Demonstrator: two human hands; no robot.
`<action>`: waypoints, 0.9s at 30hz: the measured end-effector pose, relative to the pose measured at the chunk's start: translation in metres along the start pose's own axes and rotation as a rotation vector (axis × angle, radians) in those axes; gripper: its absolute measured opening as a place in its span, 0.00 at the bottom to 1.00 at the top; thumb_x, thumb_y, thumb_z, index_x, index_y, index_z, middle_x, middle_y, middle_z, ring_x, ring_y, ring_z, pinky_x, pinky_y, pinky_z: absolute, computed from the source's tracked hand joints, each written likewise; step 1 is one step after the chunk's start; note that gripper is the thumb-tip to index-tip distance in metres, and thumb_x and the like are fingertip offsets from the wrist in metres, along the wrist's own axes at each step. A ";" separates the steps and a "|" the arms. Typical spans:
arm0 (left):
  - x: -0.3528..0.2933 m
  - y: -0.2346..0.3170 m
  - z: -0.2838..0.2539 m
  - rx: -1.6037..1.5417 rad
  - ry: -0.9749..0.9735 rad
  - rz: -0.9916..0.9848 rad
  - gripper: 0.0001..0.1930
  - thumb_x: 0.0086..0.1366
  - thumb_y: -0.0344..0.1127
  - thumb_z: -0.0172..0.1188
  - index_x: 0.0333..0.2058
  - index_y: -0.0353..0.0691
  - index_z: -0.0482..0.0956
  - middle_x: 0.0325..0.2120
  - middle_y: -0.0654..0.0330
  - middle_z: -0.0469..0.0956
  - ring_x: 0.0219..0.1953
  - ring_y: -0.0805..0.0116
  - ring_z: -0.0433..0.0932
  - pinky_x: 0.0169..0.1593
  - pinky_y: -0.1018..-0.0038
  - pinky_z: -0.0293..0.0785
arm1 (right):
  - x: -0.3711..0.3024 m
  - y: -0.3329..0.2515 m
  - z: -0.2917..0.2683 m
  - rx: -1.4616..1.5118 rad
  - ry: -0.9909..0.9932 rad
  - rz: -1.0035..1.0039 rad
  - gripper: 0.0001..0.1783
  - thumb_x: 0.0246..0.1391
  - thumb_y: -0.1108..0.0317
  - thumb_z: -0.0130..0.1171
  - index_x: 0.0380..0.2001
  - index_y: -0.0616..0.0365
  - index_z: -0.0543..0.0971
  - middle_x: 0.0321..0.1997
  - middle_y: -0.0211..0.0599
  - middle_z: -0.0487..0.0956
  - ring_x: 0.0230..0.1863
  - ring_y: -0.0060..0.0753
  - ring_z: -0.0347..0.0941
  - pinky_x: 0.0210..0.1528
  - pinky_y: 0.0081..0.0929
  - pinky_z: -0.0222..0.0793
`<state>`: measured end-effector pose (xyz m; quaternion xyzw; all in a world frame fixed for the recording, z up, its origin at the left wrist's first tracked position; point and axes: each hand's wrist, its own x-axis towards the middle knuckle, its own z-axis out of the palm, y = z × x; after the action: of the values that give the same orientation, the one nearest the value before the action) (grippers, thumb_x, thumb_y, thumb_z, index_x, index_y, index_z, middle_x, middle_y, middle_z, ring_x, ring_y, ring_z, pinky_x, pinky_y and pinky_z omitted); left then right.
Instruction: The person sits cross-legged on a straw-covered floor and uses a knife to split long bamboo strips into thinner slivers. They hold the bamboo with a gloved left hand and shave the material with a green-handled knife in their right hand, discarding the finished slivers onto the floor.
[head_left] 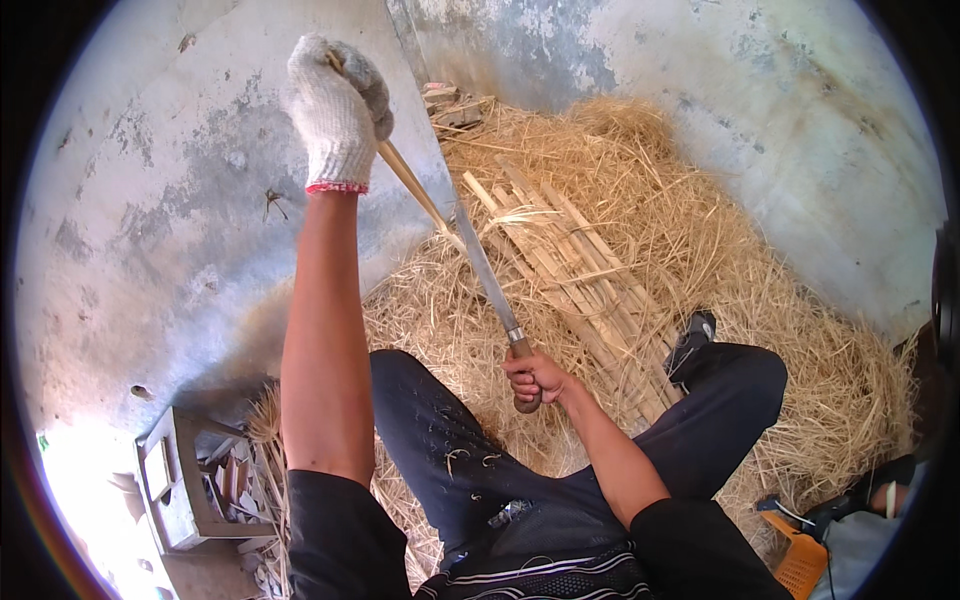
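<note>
My left hand (338, 115), in a white knitted glove with a red cuff edge, is raised at the upper left and closed around a thin bamboo strip (408, 180). The strip slants down to the right, its lower end beside the blade's upper part; I cannot tell whether they touch. Low between my knees, my bare right hand (538, 379) grips the wooden handle of a long knife (488, 278). Its straight metal blade points up and to the left. Right of the knife, a stack of split bamboo strips (600, 300) lies on the shavings.
Pale bamboo shavings (840, 390) cover the floor around my legs. Peeling walls (200, 150) meet behind them in a corner with broken bricks (450, 105). A wooden frame (185, 490) with scraps stands at lower left. An orange perforated piece (803, 562) lies at lower right, near another person's hand.
</note>
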<state>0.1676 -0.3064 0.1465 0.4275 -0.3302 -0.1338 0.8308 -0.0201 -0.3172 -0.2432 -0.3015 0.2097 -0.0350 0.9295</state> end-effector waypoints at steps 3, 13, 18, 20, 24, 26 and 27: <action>0.007 -0.007 0.003 0.040 -0.146 0.015 0.18 0.63 0.45 0.44 0.15 0.47 0.61 0.08 0.64 0.59 0.07 0.73 0.55 0.13 0.72 0.46 | -0.010 -0.021 0.051 -0.443 0.376 -0.093 0.11 0.53 0.72 0.64 0.30 0.57 0.69 0.12 0.26 0.65 0.07 0.21 0.58 0.10 0.28 0.54; 0.015 -0.011 -0.011 0.052 -0.022 0.062 0.22 0.66 0.49 0.44 0.14 0.51 0.58 0.07 0.67 0.57 0.08 0.72 0.55 0.14 0.73 0.47 | -0.050 -0.084 0.180 -0.841 0.400 -0.800 0.13 0.52 0.66 0.63 0.22 0.61 0.72 0.16 0.32 0.71 0.16 0.24 0.65 0.21 0.32 0.61; 0.018 -0.007 -0.020 0.072 -0.010 0.107 0.23 0.67 0.50 0.41 0.14 0.52 0.59 0.07 0.68 0.57 0.08 0.73 0.55 0.14 0.73 0.47 | 0.052 -0.007 0.068 -1.017 0.707 -0.311 0.15 0.50 0.62 0.62 0.27 0.68 0.76 0.19 0.44 0.76 0.22 0.39 0.74 0.25 0.43 0.67; 0.011 0.004 -0.015 0.043 0.075 0.097 0.21 0.66 0.45 0.41 0.13 0.51 0.58 0.07 0.68 0.58 0.08 0.74 0.53 0.14 0.72 0.46 | 0.058 0.027 -0.001 -1.205 0.870 -0.357 0.17 0.50 0.63 0.61 0.32 0.71 0.78 0.22 0.52 0.78 0.26 0.47 0.77 0.30 0.47 0.70; 0.022 0.005 -0.046 0.021 -0.089 0.074 0.23 0.67 0.49 0.41 0.13 0.50 0.58 0.08 0.68 0.56 0.08 0.74 0.52 0.14 0.72 0.46 | 0.044 0.015 -0.015 -0.756 0.555 0.068 0.07 0.51 0.69 0.59 0.26 0.61 0.74 0.17 0.41 0.72 0.17 0.37 0.70 0.21 0.41 0.67; 0.018 0.004 -0.040 0.028 -0.054 0.093 0.23 0.67 0.50 0.41 0.13 0.50 0.58 0.08 0.68 0.55 0.08 0.73 0.52 0.14 0.71 0.46 | 0.043 0.009 -0.021 -0.437 0.384 0.158 0.09 0.52 0.71 0.58 0.22 0.56 0.70 0.14 0.33 0.68 0.12 0.29 0.64 0.16 0.35 0.63; 0.019 0.006 -0.038 0.026 -0.061 0.070 0.23 0.67 0.50 0.41 0.13 0.50 0.58 0.08 0.69 0.56 0.08 0.73 0.53 0.14 0.72 0.45 | 0.041 0.006 -0.038 -0.343 0.276 0.171 0.10 0.53 0.71 0.58 0.22 0.54 0.67 0.13 0.30 0.65 0.10 0.27 0.60 0.15 0.32 0.60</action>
<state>0.2063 -0.2887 0.1438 0.4220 -0.3719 -0.1134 0.8190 0.0007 -0.3408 -0.2898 -0.4285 0.3625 0.0389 0.8268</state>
